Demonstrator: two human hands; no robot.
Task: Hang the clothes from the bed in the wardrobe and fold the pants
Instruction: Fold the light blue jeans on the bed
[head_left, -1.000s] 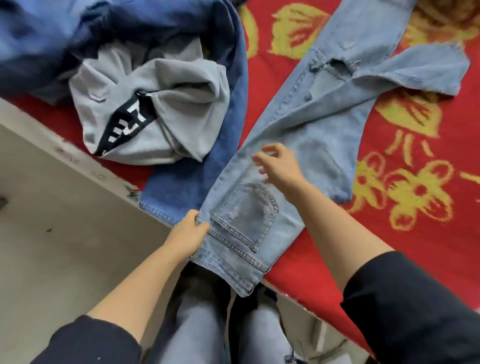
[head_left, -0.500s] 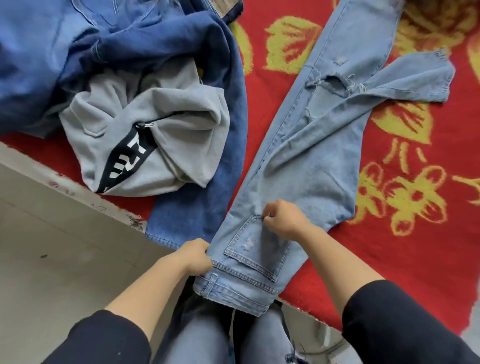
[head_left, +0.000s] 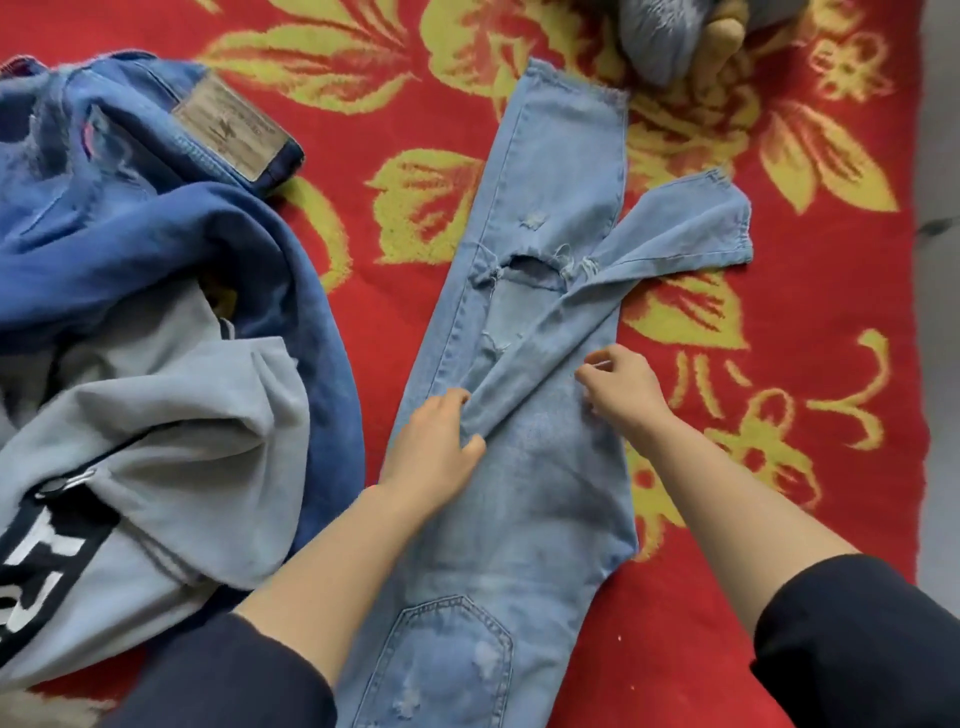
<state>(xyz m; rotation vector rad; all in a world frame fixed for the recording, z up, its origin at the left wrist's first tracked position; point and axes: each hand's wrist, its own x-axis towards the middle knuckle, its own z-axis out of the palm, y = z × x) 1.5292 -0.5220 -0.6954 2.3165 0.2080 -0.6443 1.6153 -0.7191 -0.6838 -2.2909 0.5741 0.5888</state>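
Denim, light blue: ripped jeans lie flat on red blanket, L hand pinching a leg fold, R hand curled just right of it, hold unclear. Left of grip: dark jeans, patch text unreadable; grey top, white letters cut off.

Left side: a heap of dark-blue denim garment and grey fabric garment with a black band blocks passage.
Centre-left lane: a strip of bare red blanket with yellow flowers runs between the heap and the light-blue ripped denim jeans, narrowing toward the near edge.
Right side: broad bare blanket, crossed only by the folded-out jeans leg.
Far end: a grey-and-tan soft object lies near the hem.
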